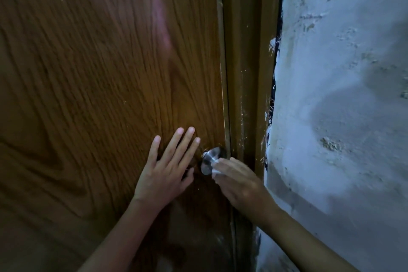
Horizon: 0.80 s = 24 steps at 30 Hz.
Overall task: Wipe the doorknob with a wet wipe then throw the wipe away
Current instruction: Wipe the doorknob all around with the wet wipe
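Left hand (164,169) flat on door (88,73); right hand (237,180) presses wipe (215,166) on knob (210,159).

I see a big brown door (99,84) on the left, with wavy wood lines all over it. Just right of it stands a brown door frame (247,73) with small white paint marks. On the far right is a bumpy white wall (342,95) with rough, chipped patches.

No readable text, label, number or sign shows anywhere in this view.
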{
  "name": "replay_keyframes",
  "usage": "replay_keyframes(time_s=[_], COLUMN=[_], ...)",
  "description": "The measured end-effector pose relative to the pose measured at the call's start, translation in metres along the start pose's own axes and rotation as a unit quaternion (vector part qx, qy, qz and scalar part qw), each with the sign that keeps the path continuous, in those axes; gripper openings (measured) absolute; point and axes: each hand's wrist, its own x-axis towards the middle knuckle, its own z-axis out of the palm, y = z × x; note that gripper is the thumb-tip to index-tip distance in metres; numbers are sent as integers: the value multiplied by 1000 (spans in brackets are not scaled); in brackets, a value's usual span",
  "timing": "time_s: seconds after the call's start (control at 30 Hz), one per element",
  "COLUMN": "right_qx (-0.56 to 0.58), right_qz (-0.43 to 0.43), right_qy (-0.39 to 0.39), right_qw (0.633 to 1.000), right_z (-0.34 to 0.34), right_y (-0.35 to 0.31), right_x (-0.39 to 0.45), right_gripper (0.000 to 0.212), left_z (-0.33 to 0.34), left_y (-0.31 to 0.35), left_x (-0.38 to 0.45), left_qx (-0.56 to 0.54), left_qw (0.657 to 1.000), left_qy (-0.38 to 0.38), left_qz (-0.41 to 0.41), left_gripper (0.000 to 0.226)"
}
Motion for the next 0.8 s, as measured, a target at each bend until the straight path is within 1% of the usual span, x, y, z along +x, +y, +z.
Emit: replay_keyframes(time_s=[0.07, 0.13, 0.2, 0.3, 0.33, 0.37, 0.4, 0.47, 0.53, 0.6, 0.63, 0.7, 0.77, 0.8], right_qx=[-23, -18, 21, 99, 99, 78, 46, 27, 16, -13, -9, 23, 86, 129], right_qz=[-50, -43, 17, 145, 156, 139, 99, 17, -53, -92, -85, -36, 56, 125], right_qy=[-3, 12, 41, 101, 101, 82, 58, 13, 2, 12, 20, 49, 78, 91], right_qw=[998, 999, 999, 979, 978, 984, 992, 999, 998, 996, 996, 998, 992, 979], right_z=[3, 3, 1, -2, -2, 1, 4, 7, 6, 2, 1, 2, 2, 0], right_y=[3, 7, 7, 2, 1, 0, -1, -3, 0, 7, 8, 9, 5, 2], right_x=[-6, -10, -11, 1, 5, 6, 6, 3, -1, -8, -11, -15, -11, -6], right_gripper=[18, 18, 20, 25, 24, 23, 20, 20, 23, 23, 23, 21, 19, 21], left_z=[0, -1, 0, 1, 1, 1, 1, 0, 1, 1, 1, 1, 0, 0], left_y=[0, 0, 1, 1, 1, 1, 1, 0, 0, 0, 0, 1, 1, 0], left_x=[1, 1, 2, 1, 1, 1, 1, 0, 0, 0, 0, 0, 0, 0], left_qx=[-2, -11, -14, -11, -11, -12, -14, -17, -15, -14, -14, -13, -10, -10], left_qw=[1000, 1000, 1000, 1000, 1000, 1000, 1000, 1000, 1000, 1000, 1000, 1000, 1000, 1000], left_qy=[2, 2, 2, 4, 4, 3, 3, 4, 6, 5, 4, 2, 1, 2], left_qz=[-2, -1, -1, -6, -7, -6, -3, -1, -2, -1, 0, -1, 1, 2], left_gripper=[68, 68, 70, 70, 69, 69, 69, 68, 68, 69, 69, 70, 69, 69])
